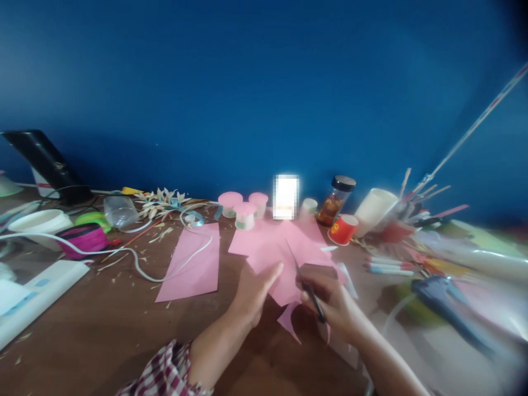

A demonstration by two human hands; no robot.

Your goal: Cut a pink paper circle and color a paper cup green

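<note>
My left hand point(256, 294) grips a sheet of pink paper point(278, 269), its thumb on top and its fingers hidden underneath. Black-handled scissors point(311, 294) are in my right hand point(332, 305), with the slim blade pointing away from me over the paper. The paper's near edge is cut unevenly, and a curved pink offcut point(291, 324) lies just below it. More pink paper point(243, 242) is spread behind. Three small cups with round pink tops point(245, 209) stand beyond it.
To the left lie a pink sheet point(198, 264), a white cable point(140, 272) and a white power strip point(45, 297). A red paper cup point(343, 228), a dark-lidded jar point(336, 201), markers point(390, 265) and a blurred blue tool point(449, 308) are on the right. A blue wall point(247, 99) rises behind.
</note>
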